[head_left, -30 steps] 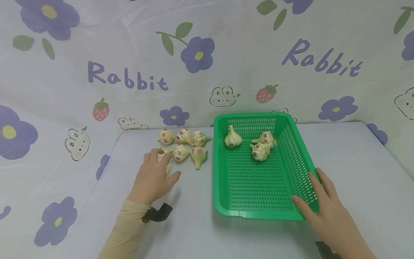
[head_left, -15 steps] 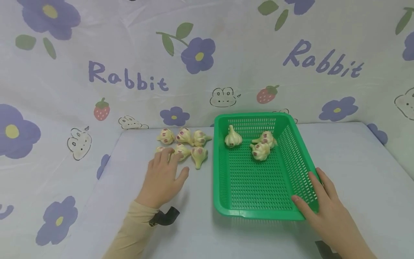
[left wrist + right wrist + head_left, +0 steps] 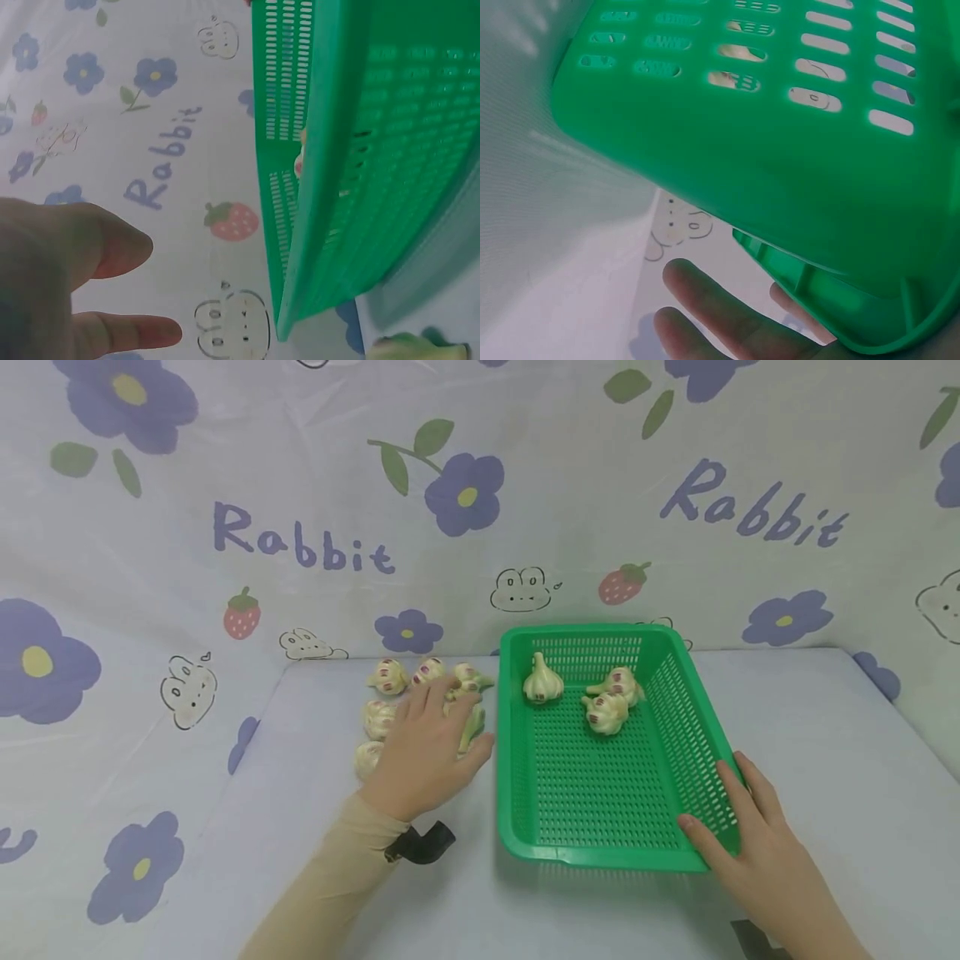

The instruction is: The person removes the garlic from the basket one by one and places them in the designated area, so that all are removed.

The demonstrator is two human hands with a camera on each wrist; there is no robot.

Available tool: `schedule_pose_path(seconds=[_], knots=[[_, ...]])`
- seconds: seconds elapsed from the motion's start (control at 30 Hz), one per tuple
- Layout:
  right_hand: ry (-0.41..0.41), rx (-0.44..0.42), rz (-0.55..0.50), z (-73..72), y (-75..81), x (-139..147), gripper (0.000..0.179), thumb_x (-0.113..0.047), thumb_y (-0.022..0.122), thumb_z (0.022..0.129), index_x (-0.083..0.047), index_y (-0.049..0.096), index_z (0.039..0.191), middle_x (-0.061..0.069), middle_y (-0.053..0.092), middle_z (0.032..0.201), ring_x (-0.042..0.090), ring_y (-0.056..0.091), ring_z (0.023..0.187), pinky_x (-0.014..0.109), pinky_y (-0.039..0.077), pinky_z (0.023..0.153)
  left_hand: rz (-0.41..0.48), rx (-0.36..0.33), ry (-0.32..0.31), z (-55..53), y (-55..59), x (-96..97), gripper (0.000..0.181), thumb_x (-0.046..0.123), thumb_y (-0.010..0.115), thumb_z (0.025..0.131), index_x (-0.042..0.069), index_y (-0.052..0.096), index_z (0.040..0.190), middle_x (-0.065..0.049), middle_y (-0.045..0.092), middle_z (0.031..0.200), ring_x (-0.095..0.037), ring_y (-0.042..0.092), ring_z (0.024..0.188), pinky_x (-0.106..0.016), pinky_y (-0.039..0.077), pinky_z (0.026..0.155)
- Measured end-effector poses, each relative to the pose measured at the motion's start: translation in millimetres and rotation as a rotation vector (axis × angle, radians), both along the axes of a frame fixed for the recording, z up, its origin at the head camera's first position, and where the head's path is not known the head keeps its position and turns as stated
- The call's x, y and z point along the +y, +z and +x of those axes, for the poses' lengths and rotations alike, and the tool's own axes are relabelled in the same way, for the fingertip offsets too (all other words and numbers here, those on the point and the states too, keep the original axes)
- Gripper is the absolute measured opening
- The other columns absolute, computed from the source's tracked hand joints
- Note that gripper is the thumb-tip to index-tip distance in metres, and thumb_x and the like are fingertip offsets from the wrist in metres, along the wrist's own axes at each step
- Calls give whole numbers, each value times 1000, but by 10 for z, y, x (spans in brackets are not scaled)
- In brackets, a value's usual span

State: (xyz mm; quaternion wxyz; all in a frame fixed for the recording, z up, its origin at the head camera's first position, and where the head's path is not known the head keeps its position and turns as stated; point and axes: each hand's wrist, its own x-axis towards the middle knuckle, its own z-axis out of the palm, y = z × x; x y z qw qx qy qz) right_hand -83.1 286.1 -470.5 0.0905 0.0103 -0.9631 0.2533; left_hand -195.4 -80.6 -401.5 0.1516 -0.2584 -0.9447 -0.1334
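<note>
My left hand point(image 3: 423, 756) is spread palm down over garlic bulbs on the left of the table, covering some from the head view. Its thumb points toward a green basket point(image 3: 633, 858), and in the left wrist view two separated digits point(image 3: 124, 247) show nothing between them. A garlic bulb point(image 3: 472, 724) pokes out beside the fingertips; another bulb point(image 3: 379, 718) lies left of the hand. My right hand point(image 3: 768, 852) holds the basket's near right corner, thumb over the rim, fingers along the outside. Inside the basket, one bulb point(image 3: 542, 681) stands apart from two touching bulbs point(image 3: 606, 713).
A back row of garlic bulbs point(image 3: 388, 677) lies near the table's far edge, and a bulb point(image 3: 367, 760) sits partly behind the left hand. Behind the white table point(image 3: 840, 735) hangs a cloth point(image 3: 570, 468) printed with flowers and rabbits.
My left hand has moved right across the bulbs from the left end toward the basket, uncovering the bulbs on the left. The right hand and basket keep their place.
</note>
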Motion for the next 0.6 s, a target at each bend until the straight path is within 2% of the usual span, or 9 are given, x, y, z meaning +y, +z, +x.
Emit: schedule_pose_path(seconds=[0.3, 0.47, 0.6], knots=[[4, 7, 1, -1, 1, -2, 89, -46, 61, 103, 0, 16, 165, 25, 10, 171, 62, 44, 132, 80, 43, 85, -183, 27, -96, -97, 165, 399, 55, 47, 53, 102, 13, 56, 145, -16, 46, 150, -34, 46, 137, -54, 42, 112], [2, 20, 2, 3, -7, -4, 89, -45, 62, 103, 0, 16, 165, 25, 11, 171, 62, 44, 132, 80, 43, 85, -249, 29, -150, -171, 240, 642, 55, 51, 51, 103, 18, 53, 148, -16, 44, 154, -33, 48, 136, -53, 46, 108], [-2, 32, 8, 1, -17, -10, 89, -45, 62, 103, 0, 17, 165, 25, 12, 171, 62, 45, 131, 80, 43, 85, -283, 27, -179, -232, 258, 835, 59, 53, 49, 104, 19, 49, 152, -16, 40, 158, -32, 44, 140, -50, 48, 108]])
